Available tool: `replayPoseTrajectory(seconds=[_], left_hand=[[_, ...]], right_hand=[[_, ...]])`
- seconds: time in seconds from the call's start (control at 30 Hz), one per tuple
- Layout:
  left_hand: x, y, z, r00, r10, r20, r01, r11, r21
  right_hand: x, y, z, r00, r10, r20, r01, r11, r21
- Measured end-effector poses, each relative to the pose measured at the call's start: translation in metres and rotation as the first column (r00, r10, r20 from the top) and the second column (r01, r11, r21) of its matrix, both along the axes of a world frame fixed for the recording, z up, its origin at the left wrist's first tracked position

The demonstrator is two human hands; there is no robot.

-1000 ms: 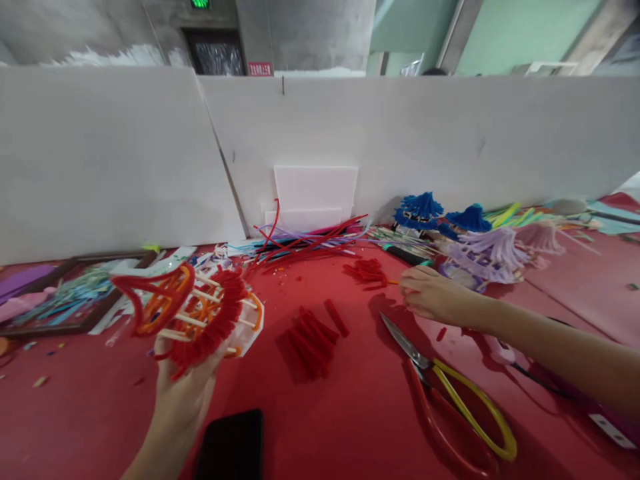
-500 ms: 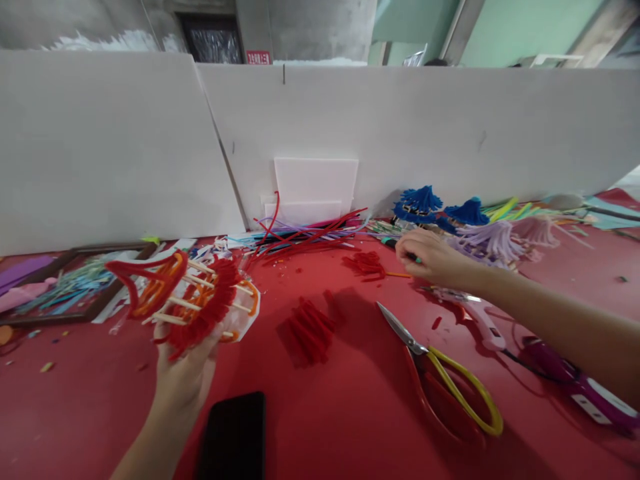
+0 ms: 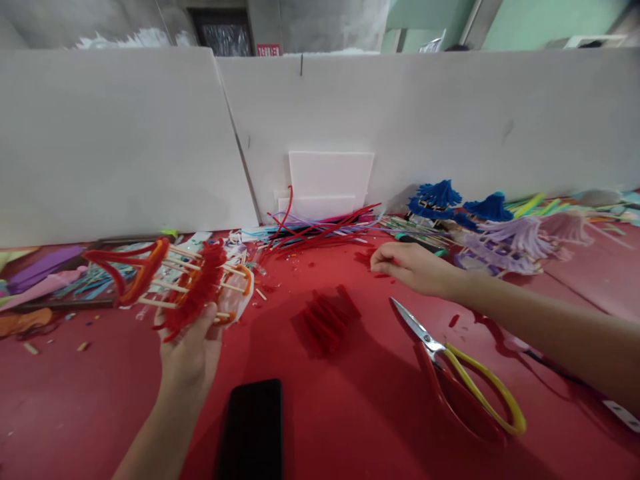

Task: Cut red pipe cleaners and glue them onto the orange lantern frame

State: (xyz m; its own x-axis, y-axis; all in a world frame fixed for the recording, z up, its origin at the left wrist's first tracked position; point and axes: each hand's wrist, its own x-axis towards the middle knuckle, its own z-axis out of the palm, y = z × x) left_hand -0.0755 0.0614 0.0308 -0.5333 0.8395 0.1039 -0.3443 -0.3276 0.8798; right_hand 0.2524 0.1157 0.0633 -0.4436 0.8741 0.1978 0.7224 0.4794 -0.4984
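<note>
My left hand is closed around a small pavilion-like model made of red and orange pipe cleaners and wooden sticks, tilted on its side above the table. My right hand is over the red pipe cleaner pile on the far side, its fingers curled together; what they hold, if anything, is hidden. Nearer to me lies a bunch of short red pipe cleaner pieces. Scissors with one red and one yellow handle rest below my right forearm, blades slightly apart.
A black phone lies at the front edge. Loose long pipe cleaners are heaped against a white board. Blue roof-shaped models and a lilac model stand at the back right. Coloured scraps lie at left.
My right hand has moved left, from beside the green-and-black handled tool to the red pile. My left hand still holds the model, turned slightly. The view has shifted a little.
</note>
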Motion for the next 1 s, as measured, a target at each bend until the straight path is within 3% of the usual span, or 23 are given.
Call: replayPoseTrajectory(seconds=[0.13,0.23,0.43,0.57,0.8,1.0], left_hand=[[-0.001,0.000,-0.001,1.000,0.011,0.012,-0.010,1.000,-0.012],[0.000,0.000,-0.001,1.000,0.011,0.006,-0.011,1.000,-0.020],[0.000,0.000,-0.003,0.999,0.043,0.028,-0.041,0.998,-0.056],[-0.002,-0.001,-0.005,0.998,0.038,0.050,-0.034,0.997,-0.063],[-0.002,-0.002,-0.007,0.998,0.020,0.056,-0.018,0.999,-0.047],[-0.001,-0.002,-0.006,0.998,0.011,0.054,-0.008,0.999,-0.053]], right_hand=[[-0.028,0.008,0.001,0.996,-0.037,-0.082,0.038,0.999,0.009],[-0.050,0.014,0.000,0.968,-0.054,-0.246,0.049,0.998,-0.026],[-0.080,0.018,0.001,0.795,-0.067,-0.603,-0.121,0.956,-0.267],[-0.086,0.014,0.001,0.643,-0.138,-0.753,-0.260,0.886,-0.384],[-0.082,0.005,0.003,0.440,-0.283,-0.852,-0.471,0.735,-0.488],[-0.074,0.001,0.007,0.439,-0.307,-0.845,-0.485,0.711,-0.510]])
